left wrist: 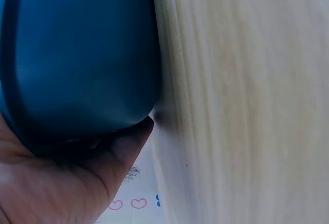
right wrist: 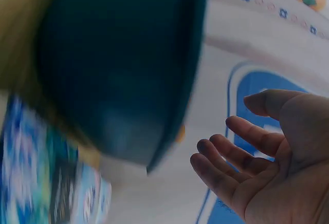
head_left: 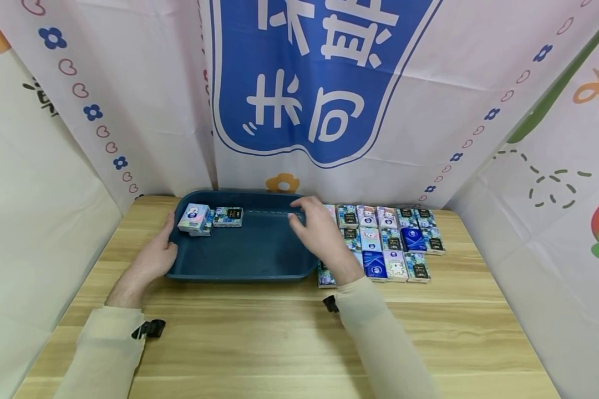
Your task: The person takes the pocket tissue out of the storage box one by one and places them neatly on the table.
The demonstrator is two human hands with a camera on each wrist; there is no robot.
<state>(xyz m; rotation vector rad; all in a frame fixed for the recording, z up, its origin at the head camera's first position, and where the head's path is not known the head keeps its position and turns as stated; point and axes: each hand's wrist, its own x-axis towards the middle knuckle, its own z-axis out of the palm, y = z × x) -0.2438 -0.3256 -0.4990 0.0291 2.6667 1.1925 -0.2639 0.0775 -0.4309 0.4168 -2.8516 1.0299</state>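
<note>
A dark teal tray stands near the back of the wooden table. Along its left end wall lies my left hand, fingers pointing away and straight against the outside; in the left wrist view the thumb is low at the tray's end, near the tabletop. My right hand hovers by the tray's right end, holding nothing, fingers spread and slightly bent. In the tray's back left corner, a pastel tissue pack rests on another, largely hidden pack. A dark floral tissue pack lies beside them.
Right of the tray, several small tissue packs lie in rows, some blue, some floral, some with cartoon prints. My right hand and forearm cover part of them. Printed cloth hangs behind and along both sides of the table.
</note>
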